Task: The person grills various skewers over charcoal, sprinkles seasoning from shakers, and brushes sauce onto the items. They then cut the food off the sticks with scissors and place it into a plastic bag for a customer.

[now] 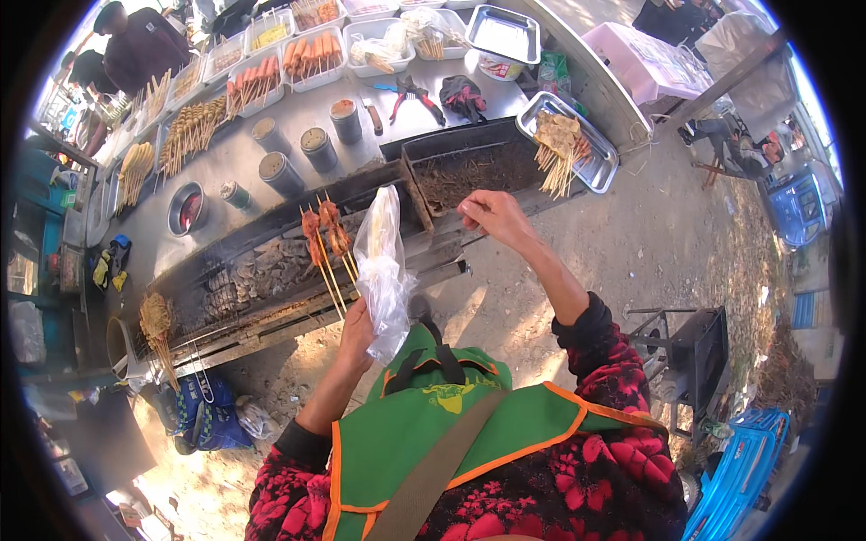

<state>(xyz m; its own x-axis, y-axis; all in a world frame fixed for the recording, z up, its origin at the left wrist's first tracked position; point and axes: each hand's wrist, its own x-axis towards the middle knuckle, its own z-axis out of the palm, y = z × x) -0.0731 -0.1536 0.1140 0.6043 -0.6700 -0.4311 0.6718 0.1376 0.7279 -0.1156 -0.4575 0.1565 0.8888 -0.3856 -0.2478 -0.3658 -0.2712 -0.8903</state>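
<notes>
My left hand (357, 331) is closed around a clear plastic bag (384, 270) with pale food inside, held upright at the near edge of the charcoal grill (260, 270). Beside that hand, meat skewers (325, 243) lie across the grill, their wooden sticks reaching toward my fingers; whether I grip them too is hard to tell. My right hand (497, 215) is raised near the grill's dark right-hand trough (467, 177), fingers loosely curled, with nothing seen in it. To its right, a metal tray (609, 159) holds flat browned pieces on skewers (558, 138).
Seasoning canisters (281, 174), a metal bowl (187, 208) and red-handled pliers (413, 98) stand or lie on the steel counter (365, 145). Plastic tubs of skewers (312, 57) line its far side. A browned bunch of skewers (157, 321) rests at the grill's left end. People (145, 47) stand beyond.
</notes>
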